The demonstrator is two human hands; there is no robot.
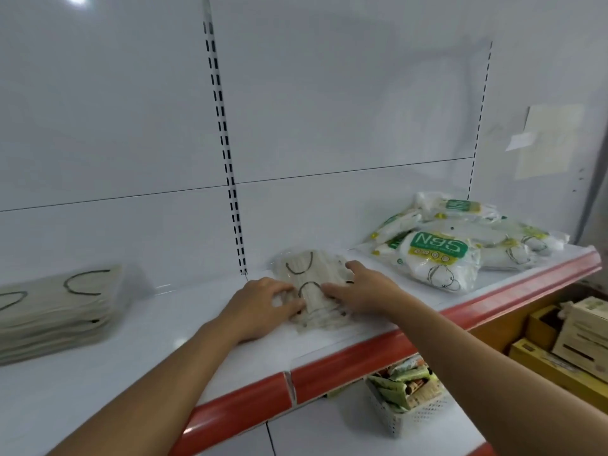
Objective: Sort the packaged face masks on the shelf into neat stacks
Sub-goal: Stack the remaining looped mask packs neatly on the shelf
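Observation:
A small pile of clear-wrapped beige masks with dark ear loops [312, 274] lies in the middle of the white shelf [164, 330]. My left hand [263, 304] rests on the pile's left side with its fingers bent onto the packs. My right hand [365, 291] lies flat on the right side, fingers spread over the wrapping. A taller stack of the same beige masks [62, 307] sits at the far left. At the right, a loose heap of white N95 mask packs with green labels [457, 245] covers the shelf.
The shelf has a red front edge [378, 353] and a slotted upright [227, 153] in the white back panel. Below, a white basket of sachets [404, 396] stands on a lower shelf, with cardboard boxes [572, 340] to the right.

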